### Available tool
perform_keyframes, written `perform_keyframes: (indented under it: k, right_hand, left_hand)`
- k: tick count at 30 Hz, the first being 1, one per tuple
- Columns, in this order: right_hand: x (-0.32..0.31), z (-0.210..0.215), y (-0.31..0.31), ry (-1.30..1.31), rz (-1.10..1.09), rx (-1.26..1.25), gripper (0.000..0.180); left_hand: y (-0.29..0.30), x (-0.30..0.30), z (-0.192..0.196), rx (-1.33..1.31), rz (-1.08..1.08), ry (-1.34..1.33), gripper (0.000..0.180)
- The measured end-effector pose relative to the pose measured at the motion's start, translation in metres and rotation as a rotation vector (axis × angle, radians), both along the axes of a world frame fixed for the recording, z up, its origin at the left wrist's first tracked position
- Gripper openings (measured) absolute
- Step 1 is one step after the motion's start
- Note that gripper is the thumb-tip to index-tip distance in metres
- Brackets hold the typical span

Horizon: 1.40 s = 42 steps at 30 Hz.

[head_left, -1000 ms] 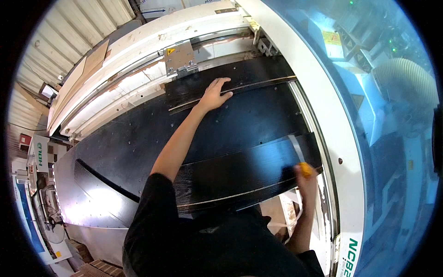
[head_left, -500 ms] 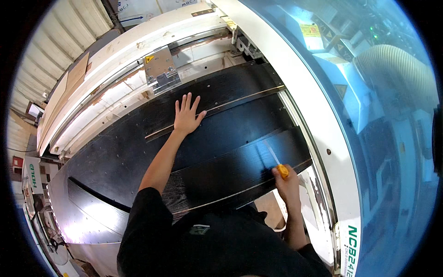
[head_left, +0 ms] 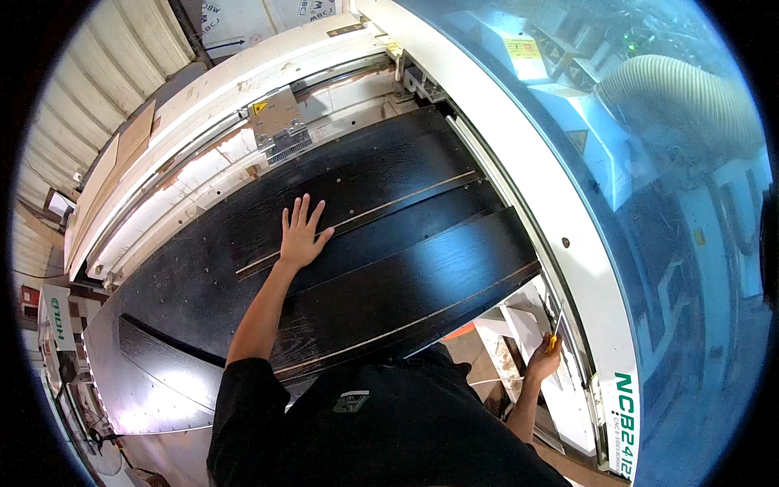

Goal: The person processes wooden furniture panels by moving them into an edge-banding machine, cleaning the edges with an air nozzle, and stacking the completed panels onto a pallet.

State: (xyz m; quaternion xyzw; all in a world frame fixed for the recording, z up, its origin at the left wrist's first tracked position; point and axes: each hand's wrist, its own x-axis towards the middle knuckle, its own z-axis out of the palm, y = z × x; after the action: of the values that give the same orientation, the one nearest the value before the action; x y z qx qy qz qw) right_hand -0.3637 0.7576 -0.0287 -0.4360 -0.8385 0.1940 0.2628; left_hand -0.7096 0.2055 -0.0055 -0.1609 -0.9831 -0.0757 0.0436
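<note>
My left hand (head_left: 302,240) lies flat with spread fingers on the far black wood-grain board (head_left: 381,166), close to its pale near edge. In my right hand (head_left: 544,360), beside the machine's rail at the right, is a yellow-handled tool (head_left: 553,342). Its long thin blade points up and away from me. Nearer to my body lies a second black board (head_left: 422,280), also with a pale edge line. Both boards rest on a dark table surface (head_left: 187,252), with a strip of it showing between them.
A white machine beam (head_left: 560,235) with a blue see-through cover (head_left: 673,268) and a ribbed hose (head_left: 690,101) borders the right. At the back, a metal plate clamp (head_left: 280,122) sits on a rail. A dark strip (head_left: 170,341) lies at the left.
My left hand and the far board have moved nearer to me, narrowing the space between the boards. My right hand has drawn the tool off the near board, out to the right and nearer.
</note>
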Motion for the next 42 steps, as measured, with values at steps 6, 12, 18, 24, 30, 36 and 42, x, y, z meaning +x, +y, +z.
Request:
perform_keyframes:
  k: [6, 12, 18, 24, 30, 36, 42]
  right_hand:
    - [-0.013, 0.002, -0.019, 0.126, -0.032, 0.471, 0.041]
    - [-0.150, 0.054, -0.084, 0.326, 0.469, 0.187, 0.040]
    - [-0.323, 0.061, -0.121, 0.011, 0.894, 0.149, 0.050]
    - [-0.454, 0.014, -0.085, -0.156, 0.912, 0.043, 0.064]
    - [-0.455, 0.042, -0.124, -0.399, 0.825, 0.022, 0.060]
    - [-0.432, 0.052, -0.116, -0.437, 0.977, -0.298, 0.083]
    - [-0.346, 0.074, -0.159, -0.210, 1.002, -0.851, 0.074]
  left_hand:
    - [-0.032, 0.021, 0.013, 0.215, -0.013, -0.147, 0.071]
    - [-0.089, 0.076, 0.029, 0.201, 0.806, -0.169, 0.097]
    - [-0.103, 0.096, 0.022, 0.306, 0.969, -0.158, 0.097]
    - [-0.087, 0.087, 0.028, 0.379, 1.006, -0.172, 0.095]
    - [-0.111, 0.099, 0.033, 0.413, 1.137, -0.145, 0.081]
    - [-0.159, 0.144, 0.065, 0.327, 1.228, 0.053, 0.054]
    - [-0.172, 0.253, 0.091, 0.406, 1.455, 0.144, 0.051]
